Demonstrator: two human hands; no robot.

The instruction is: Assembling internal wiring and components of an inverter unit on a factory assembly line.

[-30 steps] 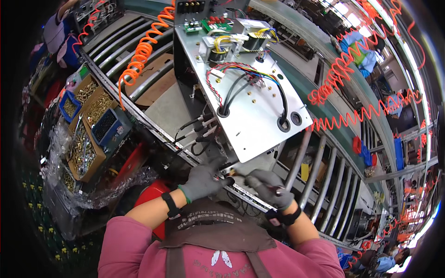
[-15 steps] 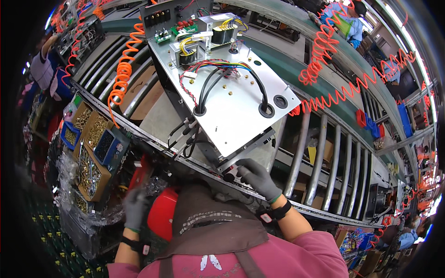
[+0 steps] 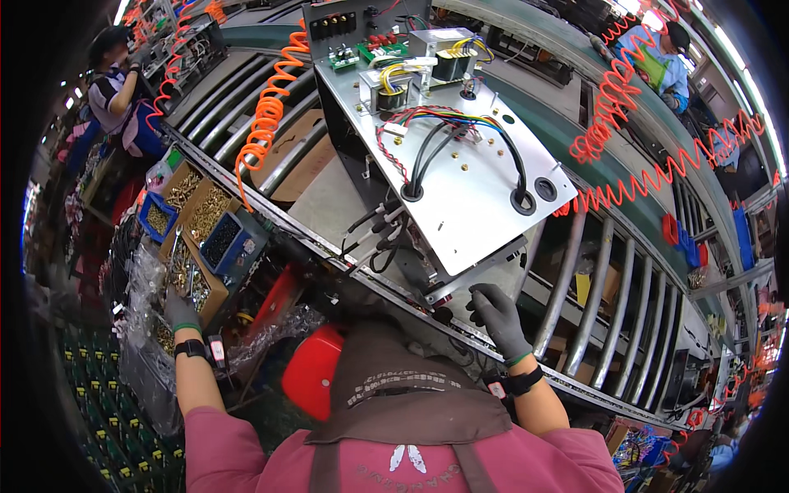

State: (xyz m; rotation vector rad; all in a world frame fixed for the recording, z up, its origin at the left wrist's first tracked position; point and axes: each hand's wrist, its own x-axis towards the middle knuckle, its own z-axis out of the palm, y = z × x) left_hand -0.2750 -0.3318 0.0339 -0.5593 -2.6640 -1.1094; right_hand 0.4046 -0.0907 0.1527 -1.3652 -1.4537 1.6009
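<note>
Around me runs a busy workshop; a roller conveyor (image 3: 565, 283) carries the metal chassis (image 3: 485, 234) ahead, two transformers (image 3: 454, 66) on top. My right hand (image 3: 496, 319), loosely spread, hovers near its closest corner. Two blue bins (image 3: 154, 233) flank the cardboard box (image 3: 214, 296); my left hand (image 3: 180, 312) is there, fingertips blurred among hardware, grip impossible to tell.

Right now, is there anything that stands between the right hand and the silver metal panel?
Nothing visible does. The right hand is near the front edge of the silver metal panel; the black cables arch farther back on it. This single view cannot settle their height difference.
</note>
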